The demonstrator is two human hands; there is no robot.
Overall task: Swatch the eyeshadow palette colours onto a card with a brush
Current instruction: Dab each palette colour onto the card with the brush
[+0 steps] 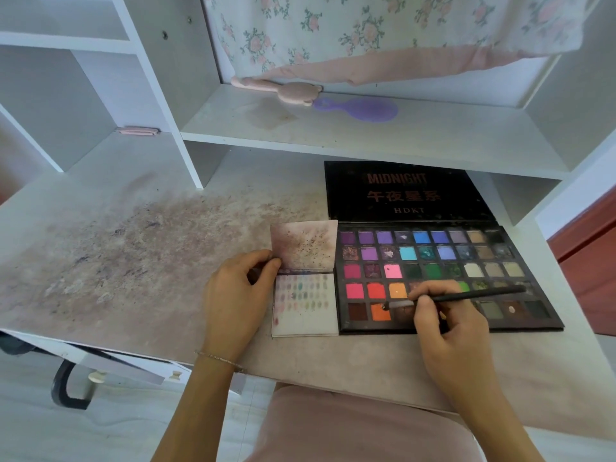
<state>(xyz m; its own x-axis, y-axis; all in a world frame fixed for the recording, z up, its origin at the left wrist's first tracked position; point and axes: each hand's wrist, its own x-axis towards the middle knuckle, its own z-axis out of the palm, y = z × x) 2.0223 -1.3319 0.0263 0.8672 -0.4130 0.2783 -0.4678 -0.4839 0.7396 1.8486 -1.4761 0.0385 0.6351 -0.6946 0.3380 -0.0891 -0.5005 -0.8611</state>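
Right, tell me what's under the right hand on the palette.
The right hand holds the brush, its tip on the orange pan. The hand covers several pans of the palette; their colours cannot be seen.

A purple hairbrush (361,109) and pink comb (280,89) lie on the shelf (383,135).

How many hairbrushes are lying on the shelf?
2: a pink hairbrush near the shelf's back left, and a purple hairbrush right beside it, touching.

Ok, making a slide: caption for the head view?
Right hand dips brush into orange palette pan; left hand holds card.
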